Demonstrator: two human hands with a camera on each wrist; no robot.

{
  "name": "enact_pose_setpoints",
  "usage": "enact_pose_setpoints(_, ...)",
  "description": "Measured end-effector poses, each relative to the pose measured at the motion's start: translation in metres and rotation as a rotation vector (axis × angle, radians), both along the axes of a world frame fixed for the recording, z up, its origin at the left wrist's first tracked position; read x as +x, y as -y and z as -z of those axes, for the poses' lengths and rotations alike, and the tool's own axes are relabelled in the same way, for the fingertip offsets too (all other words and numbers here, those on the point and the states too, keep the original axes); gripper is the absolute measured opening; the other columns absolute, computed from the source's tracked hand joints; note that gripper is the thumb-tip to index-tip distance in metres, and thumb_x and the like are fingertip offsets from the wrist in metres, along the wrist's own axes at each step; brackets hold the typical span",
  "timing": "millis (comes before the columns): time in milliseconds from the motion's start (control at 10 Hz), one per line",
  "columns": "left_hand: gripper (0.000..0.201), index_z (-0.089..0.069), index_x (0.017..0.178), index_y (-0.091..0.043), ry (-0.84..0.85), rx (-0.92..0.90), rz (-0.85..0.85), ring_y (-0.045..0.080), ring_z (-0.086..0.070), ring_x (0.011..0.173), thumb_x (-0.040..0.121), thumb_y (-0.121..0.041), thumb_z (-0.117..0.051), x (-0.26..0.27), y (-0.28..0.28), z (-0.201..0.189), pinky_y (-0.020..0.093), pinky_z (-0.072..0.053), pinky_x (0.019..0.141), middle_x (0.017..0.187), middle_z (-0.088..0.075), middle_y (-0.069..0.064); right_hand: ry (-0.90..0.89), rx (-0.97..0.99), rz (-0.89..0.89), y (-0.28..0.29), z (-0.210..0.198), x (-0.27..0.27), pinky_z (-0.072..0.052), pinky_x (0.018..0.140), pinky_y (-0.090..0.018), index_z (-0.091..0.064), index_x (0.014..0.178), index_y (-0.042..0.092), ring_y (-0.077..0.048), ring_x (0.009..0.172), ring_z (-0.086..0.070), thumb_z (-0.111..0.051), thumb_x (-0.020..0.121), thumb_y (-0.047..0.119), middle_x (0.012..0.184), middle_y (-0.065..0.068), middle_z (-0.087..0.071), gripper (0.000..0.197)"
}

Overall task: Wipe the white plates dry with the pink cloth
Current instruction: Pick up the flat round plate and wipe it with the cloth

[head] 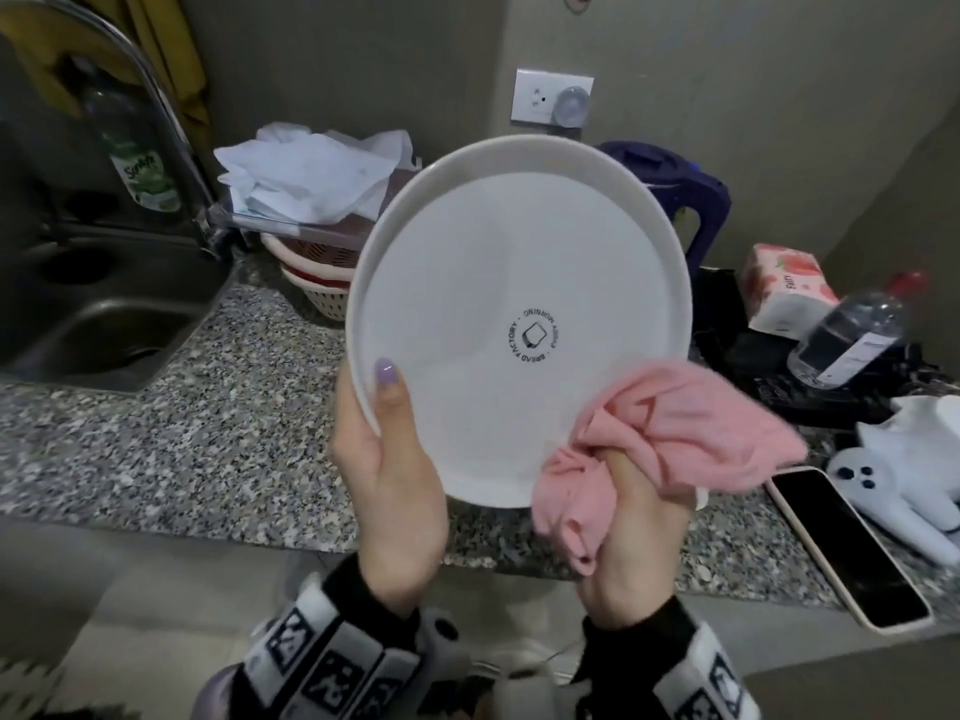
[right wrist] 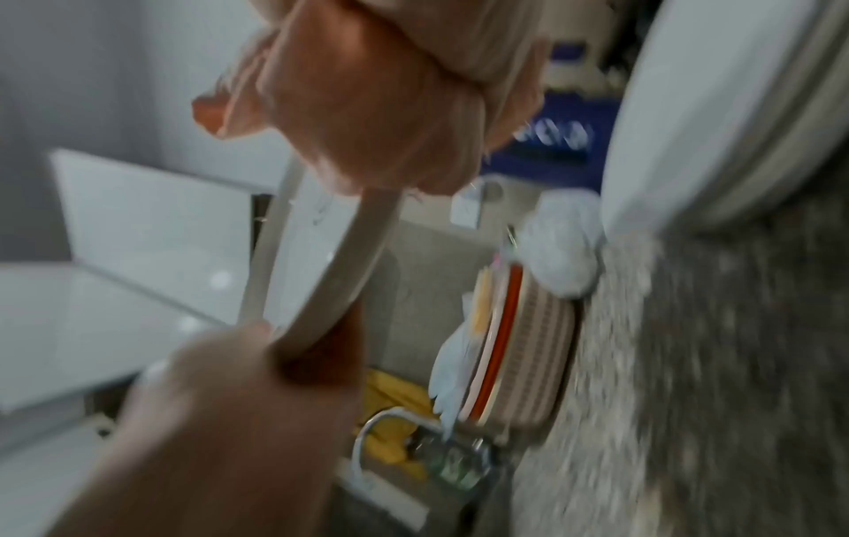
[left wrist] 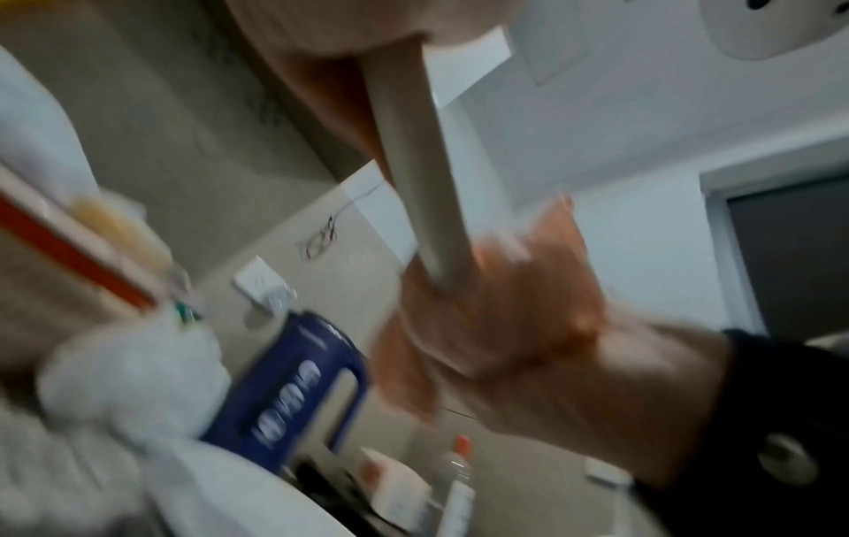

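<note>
The left grip (head: 389, 485) clasped the round white plate (head: 493, 262) by its rim; the right grip (head: 634, 537) clutched a crumpled pink cloth (head: 675, 418) against it, above the speckled granite bench (head: 156, 433).

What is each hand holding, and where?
The left hand grips the white plate by its lower-left rim; the right hand grips the bunched pink cloth.

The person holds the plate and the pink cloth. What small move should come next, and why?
Probably sweep the pink cloth up across the plate toward the printed mark. The left hand grips the left rim and steadies the plate above the counter, while the right hand holds the bunched cloth only at the lower right edge.
</note>
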State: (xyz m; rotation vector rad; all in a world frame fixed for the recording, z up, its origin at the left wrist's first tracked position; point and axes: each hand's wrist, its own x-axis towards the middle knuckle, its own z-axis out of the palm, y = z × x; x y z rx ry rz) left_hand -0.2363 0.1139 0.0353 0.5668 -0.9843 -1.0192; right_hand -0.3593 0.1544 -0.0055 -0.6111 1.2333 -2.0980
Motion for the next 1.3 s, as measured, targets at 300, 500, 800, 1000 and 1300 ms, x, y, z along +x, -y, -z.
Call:
enact_pose_setpoints(300,0.030,-0.067,0.095,-0.020,0.175,-0.055,-0.128,0.002,-0.066,0.082,0.104,-0.015,-0.039,0.024,0.034,-0.018,0.020,-0.050,0.071,0.084,-0.073,-0.017,-0.127,0.148,-0.073,-0.003,-0.014,-0.044,-0.055,0.066,-0.027,-0.059,0.115,-0.001,-0.012,0.075,-0.067,-0.081,0.041,0.070,0.091,0.003,-0.069,0.106)
enact_pose_setpoints(500,0.022,-0.061,0.095,-0.024,0.114,0.021,-0.317,0.004,-0.063,0.080,0.103,-0.020,-0.041,-0.009,0.011,-0.001,0.026,-0.051,0.072,0.081,-0.066,-0.013,0.144,0.066,-0.005,-0.001,0.017,0.016,-0.044,0.060,-0.029,-0.058,0.099,-0.009,-0.030,0.082,-0.051,-0.083,0.047,0.031,0.100,-0.035,-0.061,0.070)
enact_pose_setpoints(800,0.024,-0.061,0.106,-0.009,0.079,0.119,-0.372,0.002,-0.069,0.086,0.104,-0.014,-0.038,0.003,0.019,0.016,0.018,-0.051,0.072,0.086,-0.073,-0.017,-0.473,0.220,-0.330,-0.017,0.000,-0.016,-0.049,0.051,-0.021,-0.056,0.091,-0.007,-0.010,0.055,-0.063,-0.066,0.080,0.005,0.064,-0.003,-0.065,0.019)
enact_pose_setpoints(1000,0.024,-0.064,0.101,-0.021,0.218,0.192,-0.442,-0.002,-0.067,0.080,0.104,-0.022,-0.041,0.025,0.032,0.020,0.017,-0.050,0.069,0.088,-0.069,-0.013,-0.770,0.370,-0.212,-0.008,-0.030,-0.079,-0.058,0.066,-0.036,-0.062,0.104,0.022,-0.011,0.075,-0.068,-0.068,0.088,0.020,0.088,0.003,-0.072,0.017)
enact_pose_setpoints(1300,0.008,-0.055,0.089,-0.013,0.458,0.127,-0.047,-0.001,-0.054,0.069,0.094,-0.014,-0.049,-0.007,-0.008,0.016,0.022,-0.046,0.061,0.074,-0.059,-0.005,-1.633,0.356,-0.236,0.013,-0.071,0.006,-0.044,0.093,-0.048,-0.043,0.135,0.007,-0.035,0.120,-0.035,-0.061,0.072,0.018,0.129,-0.015,-0.036,0.067)
